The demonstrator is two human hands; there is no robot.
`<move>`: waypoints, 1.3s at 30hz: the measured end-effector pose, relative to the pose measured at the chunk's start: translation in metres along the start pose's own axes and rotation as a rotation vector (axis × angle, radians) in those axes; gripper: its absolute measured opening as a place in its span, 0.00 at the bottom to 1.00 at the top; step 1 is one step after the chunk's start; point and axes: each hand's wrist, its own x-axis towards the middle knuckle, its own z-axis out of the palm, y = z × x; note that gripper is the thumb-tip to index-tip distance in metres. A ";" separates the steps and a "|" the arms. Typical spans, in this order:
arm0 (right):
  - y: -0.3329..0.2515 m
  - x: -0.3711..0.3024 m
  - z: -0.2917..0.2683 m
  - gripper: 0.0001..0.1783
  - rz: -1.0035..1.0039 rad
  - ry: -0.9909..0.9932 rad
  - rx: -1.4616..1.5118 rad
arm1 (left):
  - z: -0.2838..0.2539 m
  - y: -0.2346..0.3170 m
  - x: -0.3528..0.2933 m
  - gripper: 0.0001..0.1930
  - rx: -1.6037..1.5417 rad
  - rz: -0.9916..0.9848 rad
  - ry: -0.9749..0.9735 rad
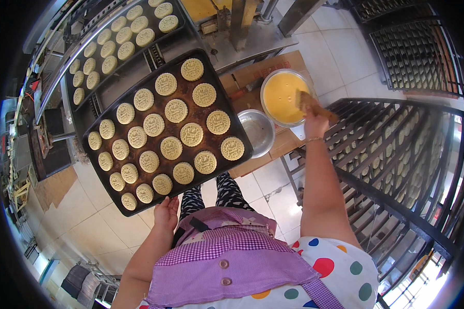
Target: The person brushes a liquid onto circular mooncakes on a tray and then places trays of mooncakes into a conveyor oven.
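Observation:
My right hand (316,123) grips a flat brush (325,112) with a wooden handle. Its bristles are over the yellow liquid (281,98) in a round bowl (263,103), which looks like beaten egg. At the near edge of a dark baking tray (185,90), my left hand (166,212) has its fingers on the rim, some hidden beneath it. Rows of round pale pastries (153,124) with stamped tops and scalloped edges lie on this tray. An empty-looking metal bowl (256,135) sits between the tray and the yellow liquid.
Behind the tray runs a conveyor with a chain (152,55), carrying another tray of pastries (123,35). Metal machinery (242,26) stands at the far middle. On the right is a dark slatted rack (397,190) with pastries inside. Cardboard (288,62) lies under the bowls.

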 end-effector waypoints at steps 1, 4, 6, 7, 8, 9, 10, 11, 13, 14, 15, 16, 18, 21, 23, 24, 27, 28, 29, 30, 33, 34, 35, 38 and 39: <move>-0.006 0.012 -0.008 0.16 0.133 -0.016 -0.318 | 0.002 0.001 -0.001 0.07 0.009 0.002 -0.006; -0.005 0.022 -0.007 0.16 -0.262 0.194 -0.080 | 0.010 0.002 -0.005 0.07 0.048 0.018 0.019; -0.013 0.018 -0.005 0.18 -0.159 0.113 -0.316 | 0.004 0.001 -0.005 0.07 0.025 0.009 0.002; -0.016 0.016 -0.004 0.19 -0.107 0.074 -0.435 | 0.001 0.001 -0.005 0.07 0.014 0.005 -0.006; -0.004 0.019 -0.003 0.19 -0.013 0.060 -0.363 | 0.004 0.002 -0.006 0.07 0.017 0.000 -0.014; 0.018 0.025 -0.003 0.19 0.080 0.049 -0.291 | 0.008 0.003 -0.008 0.07 0.020 -0.005 -0.023; 0.029 0.028 -0.001 0.19 0.169 0.033 -0.216 | 0.010 0.004 -0.009 0.07 0.019 -0.007 -0.029; 0.022 0.024 0.002 0.18 0.260 0.042 0.109 | 0.007 0.003 -0.008 0.07 0.012 -0.010 -0.040; -0.012 0.003 0.004 0.17 0.442 0.049 0.758 | -0.003 0.001 -0.004 0.08 -0.008 -0.016 -0.060; -0.020 -0.002 0.005 0.15 0.450 0.087 0.860 | -0.001 0.001 -0.005 0.09 -0.006 -0.012 -0.034; -0.029 -0.009 0.006 0.15 0.456 0.087 0.794 | 0.003 0.001 -0.006 0.09 -0.004 -0.009 -0.009; -0.037 -0.017 0.009 0.16 0.462 0.087 0.726 | 0.006 0.001 -0.006 0.10 -0.003 -0.006 0.017; -0.037 -0.026 0.011 0.17 0.360 0.062 0.547 | 0.010 0.003 -0.010 0.12 -0.026 -0.008 -0.004; -0.016 -0.046 0.023 0.19 -0.005 -0.003 0.176 | 0.008 0.004 -0.009 0.13 -0.037 -0.009 -0.025; -0.014 -0.067 0.025 0.22 -0.309 -0.037 -0.097 | 0.002 0.001 -0.002 0.12 -0.047 -0.028 -0.043; -0.024 -0.077 0.022 0.23 -0.266 -0.107 -0.166 | -0.002 -0.001 0.001 0.12 -0.058 -0.047 -0.053; -0.028 -0.086 0.007 0.23 -0.156 -0.307 -0.425 | -0.005 -0.002 0.000 0.06 -0.008 -0.126 -0.040; -0.037 -0.090 -0.004 0.23 -0.139 -0.326 -0.388 | -0.006 -0.002 -0.002 0.06 -0.001 -0.163 -0.048; -0.061 -0.096 -0.013 0.24 -0.130 -0.351 -0.346 | -0.010 0.001 -0.002 0.07 -0.002 -0.192 -0.055; -0.080 -0.102 -0.015 0.26 -0.007 -0.315 -0.069 | -0.018 0.004 -0.002 0.10 0.087 -0.249 -0.158; -0.135 -0.124 0.005 0.29 0.234 -0.324 0.556 | -0.016 0.039 -0.028 0.12 0.395 -0.383 -0.188; -0.159 -0.137 0.028 0.30 0.210 -0.398 0.631 | -0.023 0.046 -0.032 0.11 0.449 -0.395 -0.229; -0.186 -0.153 0.051 0.31 0.188 -0.468 0.706 | -0.035 0.049 -0.031 0.11 0.500 -0.322 -0.267; -0.264 -0.211 0.137 0.29 0.150 -0.680 0.791 | -0.064 0.052 -0.025 0.09 0.586 -0.151 -0.331; -0.285 -0.232 0.164 0.28 0.114 -0.712 0.801 | -0.070 0.059 -0.028 0.08 0.570 -0.125 -0.318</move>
